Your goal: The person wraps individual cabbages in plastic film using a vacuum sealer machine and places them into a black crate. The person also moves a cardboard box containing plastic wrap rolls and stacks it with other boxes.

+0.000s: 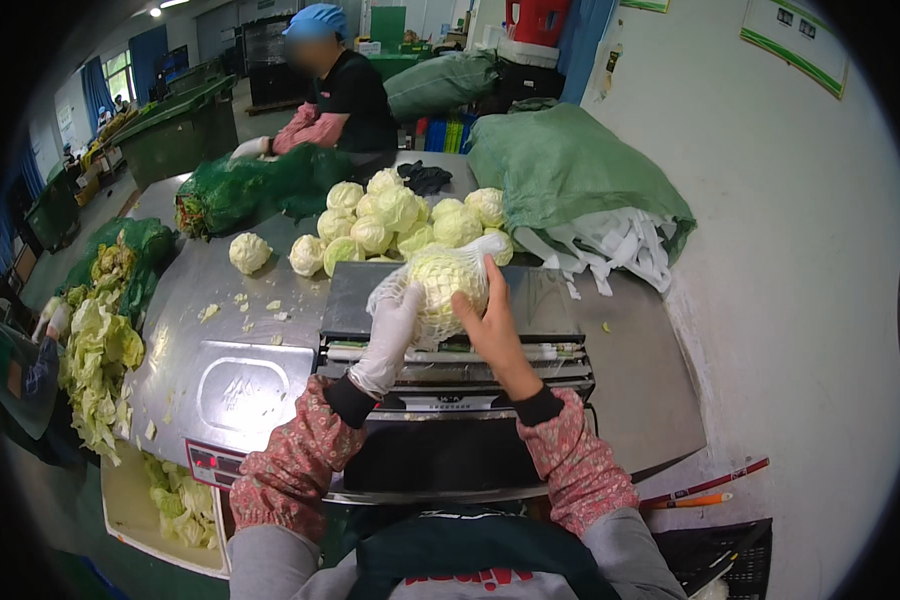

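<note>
A pale cabbage (444,283) in a white foam net sleeve (390,289) is held up between my two hands, over a film-wrapping machine (454,375). My left hand (394,330), in a white glove, grips its left side. Bare, my right hand (495,330) presses the right side with thumb and fingers. The sleeve's narrow end sticks out at the upper right, and its loose edge hangs at the left. Behind the machine lies a pile of trimmed cabbages (379,217), with one cabbage (250,253) apart on the left.
A digital scale (251,394) stands left of the machine. White foam sleeves (622,244) spill from a green woven sack (570,165) at right. Across the steel table (172,330), a person (337,97) handles a green mesh bag (270,187). Loose leaves (101,360) and another person's hands (56,319) are left.
</note>
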`<state>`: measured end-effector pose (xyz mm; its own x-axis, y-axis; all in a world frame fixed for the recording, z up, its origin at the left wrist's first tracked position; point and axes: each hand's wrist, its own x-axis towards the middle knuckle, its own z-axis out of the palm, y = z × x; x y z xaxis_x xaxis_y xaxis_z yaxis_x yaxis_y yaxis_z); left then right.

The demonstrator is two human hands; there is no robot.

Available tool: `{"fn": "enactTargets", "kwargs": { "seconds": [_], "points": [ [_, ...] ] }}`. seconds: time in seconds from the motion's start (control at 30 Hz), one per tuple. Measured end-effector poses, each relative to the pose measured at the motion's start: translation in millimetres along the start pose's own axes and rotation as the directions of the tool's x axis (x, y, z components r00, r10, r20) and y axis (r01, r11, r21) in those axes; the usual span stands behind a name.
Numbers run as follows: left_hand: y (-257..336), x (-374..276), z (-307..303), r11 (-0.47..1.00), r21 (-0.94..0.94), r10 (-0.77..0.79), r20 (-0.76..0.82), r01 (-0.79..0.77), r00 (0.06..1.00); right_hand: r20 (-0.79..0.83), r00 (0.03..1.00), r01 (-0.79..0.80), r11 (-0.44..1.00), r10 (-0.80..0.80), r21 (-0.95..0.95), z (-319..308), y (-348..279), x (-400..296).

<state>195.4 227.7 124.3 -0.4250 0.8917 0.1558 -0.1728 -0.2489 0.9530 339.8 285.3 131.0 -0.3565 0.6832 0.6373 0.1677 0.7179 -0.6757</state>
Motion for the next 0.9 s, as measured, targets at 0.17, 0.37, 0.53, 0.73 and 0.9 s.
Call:
{"fn": "enactTargets", "kwargs": {
  "seconds": [0.17,0.37,0.53,0.73,0.9],
  "points": [
    [-47.9,17.4,-20.5,0.867,0.482,-0.104,-0.079,0.129,0.992,0.308,0.879,-0.454,0.837,0.365,0.305,3.7,63.1,35.4],
    [23.4,-26.6,-16.1,0.884,0.259,-0.456,0.295,0.389,0.839,0.341,0.854,-0.511,0.761,0.394,0.400,-21.3,111.0,44.1],
    [39.0,-39.1,-85.4,0.920,0.346,-0.242,0.126,0.186,0.962,0.183,0.961,-0.235,0.958,0.206,0.161,-33.0,86.7,16.8],
    [1.0,-21.1,-136.2,0.276,0.774,0.235,0.521,-0.570,0.821,0.605,0.767,0.455,0.847,-0.215,-0.275,-129.3,58.3,-4.5],
    [25.5,-16.9,-141.9,-0.215,0.584,-0.334,0.709,-0.783,0.621,0.849,0.529,0.720,0.541,-0.020,-0.436,-174.7,56.0,-21.0]
  ]
}}
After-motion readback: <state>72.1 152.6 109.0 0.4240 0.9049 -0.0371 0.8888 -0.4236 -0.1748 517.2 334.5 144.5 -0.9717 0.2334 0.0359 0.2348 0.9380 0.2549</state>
